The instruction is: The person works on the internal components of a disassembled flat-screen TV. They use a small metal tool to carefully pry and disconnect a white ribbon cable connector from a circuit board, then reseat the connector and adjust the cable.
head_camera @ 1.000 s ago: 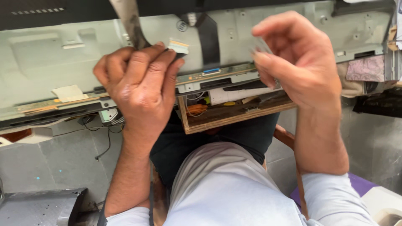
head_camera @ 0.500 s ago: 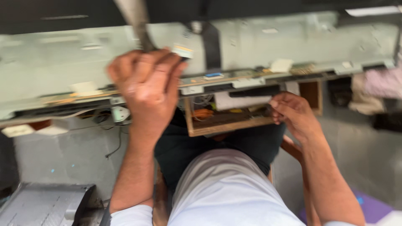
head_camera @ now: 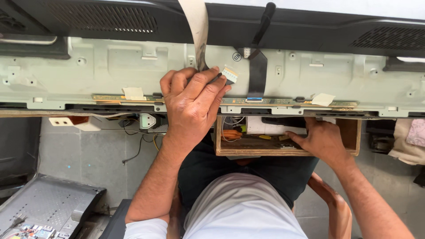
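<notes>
Head view, looking down over my lap. Left hand (head_camera: 192, 104) sits centre frame, on the pale metal chassis (head_camera: 110, 66) of a flat panel laid across the upper half of the picture. Fingers curled tight, thumb and forefinger pinching the end of a flat ribbon cable (head_camera: 197, 26) that comes down from the top edge of the frame; its white connector tip (head_camera: 229, 74) sticks out just right of my fingertips. Grip is closed on the cable, palm resting on the metal.

Thin circuit strip (head_camera: 283, 102) runs left to right along the lower edge of the chassis, just under my left hand. Second, dark ribbon cable (head_camera: 257, 71) hangs just right of the connector tip, down to that strip. Bits of pale tape (head_camera: 133, 93) on the strip, left and right.

Right hand (head_camera: 321, 139) is lower right of centre, reaching into an open wooden drawer (head_camera: 354, 135) under the panel edge. Fingers spread loosely and flat among small items in there; can't tell whether it has hold of anything.

Black back cover (head_camera: 102, 17) spans the top of the frame. Perforated metal plate (head_camera: 44, 203) with a circuit board corner lies lower left on the floor. Grey tiles (head_camera: 88, 150) below the panel at left.
</notes>
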{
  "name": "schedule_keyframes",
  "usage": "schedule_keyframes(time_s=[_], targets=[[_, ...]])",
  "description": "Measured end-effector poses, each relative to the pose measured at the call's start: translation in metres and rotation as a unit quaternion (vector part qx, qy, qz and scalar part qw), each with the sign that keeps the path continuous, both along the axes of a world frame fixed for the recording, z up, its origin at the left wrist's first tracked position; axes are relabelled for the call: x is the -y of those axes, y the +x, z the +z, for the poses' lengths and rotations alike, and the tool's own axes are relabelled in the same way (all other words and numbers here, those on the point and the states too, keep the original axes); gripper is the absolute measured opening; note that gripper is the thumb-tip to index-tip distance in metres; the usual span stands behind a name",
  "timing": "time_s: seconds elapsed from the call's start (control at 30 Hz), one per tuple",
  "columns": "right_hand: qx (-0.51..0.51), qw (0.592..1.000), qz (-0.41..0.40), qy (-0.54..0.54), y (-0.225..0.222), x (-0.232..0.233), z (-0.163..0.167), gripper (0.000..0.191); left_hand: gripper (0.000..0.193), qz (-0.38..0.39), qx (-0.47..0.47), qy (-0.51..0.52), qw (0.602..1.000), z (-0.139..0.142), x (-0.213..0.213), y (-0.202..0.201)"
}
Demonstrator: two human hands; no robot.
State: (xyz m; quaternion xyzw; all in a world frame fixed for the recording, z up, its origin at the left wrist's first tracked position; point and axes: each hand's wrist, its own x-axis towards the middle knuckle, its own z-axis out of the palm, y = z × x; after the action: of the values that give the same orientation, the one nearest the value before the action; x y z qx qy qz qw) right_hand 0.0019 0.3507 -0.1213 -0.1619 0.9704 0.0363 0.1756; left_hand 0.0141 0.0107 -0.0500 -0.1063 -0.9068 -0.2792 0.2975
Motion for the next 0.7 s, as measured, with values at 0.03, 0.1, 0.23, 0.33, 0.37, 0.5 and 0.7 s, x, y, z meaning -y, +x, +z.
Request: schedule_keyframes(time_s=[0.03,0.1,0.23,0.33,0.37,0.5,0.7], targets=[[0.01,0.999,0.026,0.044,-0.004,0.0,-0.001,0.083,0.021,0.001,0.0,-0.001,1.0,0.0,0.0,0.0],[-0.004,0.996,0.072,0.046,-0.013,-0.001,-0.001,0.084,0.021,0.001,-0.001,-0.001,1.0,0.0,-0.001,-0.001],[-0.005,0.99,0.121,0.067,-0.027,0.0,-0.001,0.094,0.02,0.001,-0.001,-0.002,1.0,-0.001,0.0,0.0],[0.102,0.991,0.049,0.069,-0.035,0.005,0.002,0.094,0.02,0.002,0.0,-0.004,1.0,0.0,0.0,0.0],[0.118,0.99,0.036,0.074,-0.036,0.006,0.003,0.092,0.02,0.002,0.0,-0.004,1.0,0.0,0.0,0.0],[0.169,0.976,0.049,0.127,-0.037,0.012,0.012,0.084,0.02,0.003,-0.002,-0.008,1.0,0.0,0.0,0.0],[0.202,0.962,0.143,0.118,-0.045,0.01,0.023,0.09,0.021,0.002,0.001,-0.018,1.0,-0.012,-0.001,0.0]])
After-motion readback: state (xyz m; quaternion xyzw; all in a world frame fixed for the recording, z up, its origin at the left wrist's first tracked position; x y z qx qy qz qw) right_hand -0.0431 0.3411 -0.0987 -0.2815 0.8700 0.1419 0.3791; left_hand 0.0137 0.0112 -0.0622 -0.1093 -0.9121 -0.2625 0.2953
